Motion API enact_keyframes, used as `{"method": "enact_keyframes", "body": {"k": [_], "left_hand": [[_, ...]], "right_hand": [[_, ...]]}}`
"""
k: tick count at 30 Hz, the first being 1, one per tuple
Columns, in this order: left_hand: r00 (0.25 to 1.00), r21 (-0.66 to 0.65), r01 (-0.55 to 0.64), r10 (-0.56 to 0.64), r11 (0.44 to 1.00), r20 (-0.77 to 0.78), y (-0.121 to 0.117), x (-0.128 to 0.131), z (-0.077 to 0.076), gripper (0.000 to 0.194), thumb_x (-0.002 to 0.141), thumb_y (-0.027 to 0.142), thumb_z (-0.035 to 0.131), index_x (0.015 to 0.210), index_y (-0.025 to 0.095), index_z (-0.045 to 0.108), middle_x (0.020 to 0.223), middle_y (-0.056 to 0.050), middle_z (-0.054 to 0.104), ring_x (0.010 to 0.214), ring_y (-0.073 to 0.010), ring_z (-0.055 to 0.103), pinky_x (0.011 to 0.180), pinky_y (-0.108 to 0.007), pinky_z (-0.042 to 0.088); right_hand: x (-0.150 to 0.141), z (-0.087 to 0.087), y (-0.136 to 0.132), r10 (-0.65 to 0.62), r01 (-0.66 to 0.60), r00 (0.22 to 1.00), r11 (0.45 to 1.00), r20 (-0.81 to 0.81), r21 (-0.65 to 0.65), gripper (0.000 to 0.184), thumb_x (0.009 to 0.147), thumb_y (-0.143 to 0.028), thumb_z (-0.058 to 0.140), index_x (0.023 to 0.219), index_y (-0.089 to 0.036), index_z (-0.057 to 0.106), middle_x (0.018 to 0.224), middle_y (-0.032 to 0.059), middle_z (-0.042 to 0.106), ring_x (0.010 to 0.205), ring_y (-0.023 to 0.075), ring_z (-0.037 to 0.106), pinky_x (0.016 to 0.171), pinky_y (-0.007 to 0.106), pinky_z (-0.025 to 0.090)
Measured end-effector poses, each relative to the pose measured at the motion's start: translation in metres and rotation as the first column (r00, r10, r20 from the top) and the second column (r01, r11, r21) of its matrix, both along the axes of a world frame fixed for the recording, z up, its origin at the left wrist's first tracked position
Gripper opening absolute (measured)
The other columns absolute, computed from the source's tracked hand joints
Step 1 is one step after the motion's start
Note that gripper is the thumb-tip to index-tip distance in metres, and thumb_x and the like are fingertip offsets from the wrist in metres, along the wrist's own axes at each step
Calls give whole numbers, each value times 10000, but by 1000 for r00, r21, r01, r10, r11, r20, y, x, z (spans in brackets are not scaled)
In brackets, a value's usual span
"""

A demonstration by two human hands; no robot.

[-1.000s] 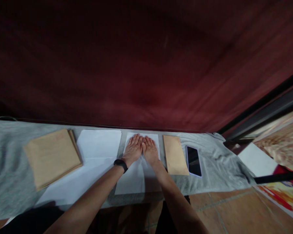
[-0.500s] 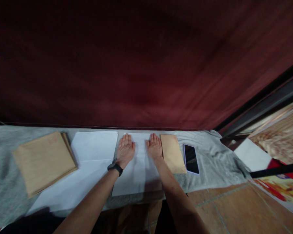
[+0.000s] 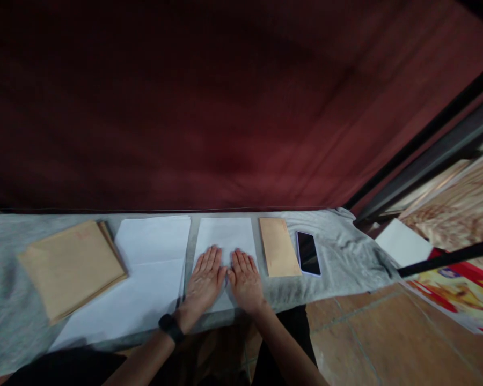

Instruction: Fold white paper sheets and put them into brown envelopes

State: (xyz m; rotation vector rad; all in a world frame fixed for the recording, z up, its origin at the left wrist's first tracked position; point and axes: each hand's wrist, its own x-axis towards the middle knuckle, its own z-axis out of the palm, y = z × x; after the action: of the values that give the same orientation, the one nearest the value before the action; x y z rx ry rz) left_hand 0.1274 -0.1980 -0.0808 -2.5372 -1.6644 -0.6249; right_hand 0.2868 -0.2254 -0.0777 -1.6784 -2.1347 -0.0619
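Two bare hands lay palm down on a white sheet [image 3: 224, 233], side by side, with the backs turned up towards the ceiling. On the left hand [image 3: 204, 279] the fingers were stretched out straight and close together, pointing towards the far edge of the sheet, and the thumb stood off to the inner side. The right hand [image 3: 244, 279] matched it, its fingers long, flat and close to one another, its thumb reaching towards the other thumb; whether the two thumbs touched, I could not tell. A black watch [image 3: 171, 328] circled the left wrist.

The sheet rested flat on a grey cloth [image 3: 338, 262], straight in front of the person, its far part bare beyond the fingertips and its near part mostly covered by the hands. Just to its left lay more white paper [image 3: 153, 284], creased across, and a stack of brown envelopes [image 3: 72, 268] overlapped the left side of that paper. To the right of the sheet, a little apart from it, lay a single brown envelope [image 3: 280, 247], with a phone [image 3: 308, 253] just beside it, dark screen up. Behind everything rose a dark red surface [image 3: 241, 150], and tiled floor [image 3: 370, 343] showed below on the right.
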Motion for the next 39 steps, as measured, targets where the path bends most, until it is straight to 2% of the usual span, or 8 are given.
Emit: {"method": "enact_keyframes", "body": {"k": [6,12,14,18,24,31,36,39], "left_hand": [[999,12,-55,55,998,-1,-18,-6,-2,636,996,420,325,1479,23,439,1544,-214,436,1476,-305,360,1202,-498,325],[997,48,-75,76,996,-10,-43,-9,-1,647,1006,452,319,1473,22,447,1540,-229,436,1469,-314,373,1194,-504,332],[998,50,-44,46,998,-35,-53,-11,1,633,1005,463,338,1475,56,460,1551,-214,428,1475,-321,361,1196,-527,318],[993,22,55,-53,998,-109,-67,-18,6,584,979,503,417,1477,208,490,1580,-129,416,1475,-346,355,1187,-600,281],[974,-57,170,-176,984,-144,-66,-31,9,667,902,589,515,1484,265,481,1592,-120,404,1475,-366,349,1173,-608,284],[973,-52,173,-179,984,-145,-66,-28,7,666,868,541,563,1443,207,530,1558,-181,440,1448,-408,379,1138,-626,335],[970,-17,202,-203,979,-137,-65,-31,11,626,906,552,528,1452,247,517,1567,-147,440,1443,-383,397,1134,-599,357],[964,-24,211,-213,977,-157,-63,-34,15,584,922,530,520,1444,268,526,1551,-133,467,1432,-368,419,1124,-586,378]], "right_hand": [[18,4,-13,-46,46,999,999,10,9,537,1047,-367,410,1535,-144,399,1558,118,445,1450,257,404,1183,448,343],[30,0,-32,-71,70,996,997,51,23,550,1051,-356,387,1548,-118,367,1562,135,436,1449,274,401,1169,460,364],[33,-2,-38,-74,72,995,997,59,39,555,1053,-348,380,1560,-125,342,1560,139,438,1447,279,403,1163,472,370],[40,-3,-45,-33,30,997,998,66,59,576,1048,-334,386,1584,-148,287,1565,136,432,1450,274,399,1160,474,381],[39,2,-56,-2,-2,997,999,80,48,553,1041,-326,404,1561,-150,345,1568,132,428,1469,285,369,1165,496,379],[35,17,-81,128,-125,987,991,95,-38,550,1045,-368,432,1555,-178,358,1600,110,378,1472,256,368,1210,491,317],[29,30,-75,138,-133,987,989,88,-62,542,1045,-346,430,1556,-181,355,1597,95,384,1487,253,341,1219,500,311],[18,29,-69,185,-179,978,981,92,-72,550,1043,-383,447,1552,-192,366,1602,81,377,1483,250,349,1218,479,325]]}}
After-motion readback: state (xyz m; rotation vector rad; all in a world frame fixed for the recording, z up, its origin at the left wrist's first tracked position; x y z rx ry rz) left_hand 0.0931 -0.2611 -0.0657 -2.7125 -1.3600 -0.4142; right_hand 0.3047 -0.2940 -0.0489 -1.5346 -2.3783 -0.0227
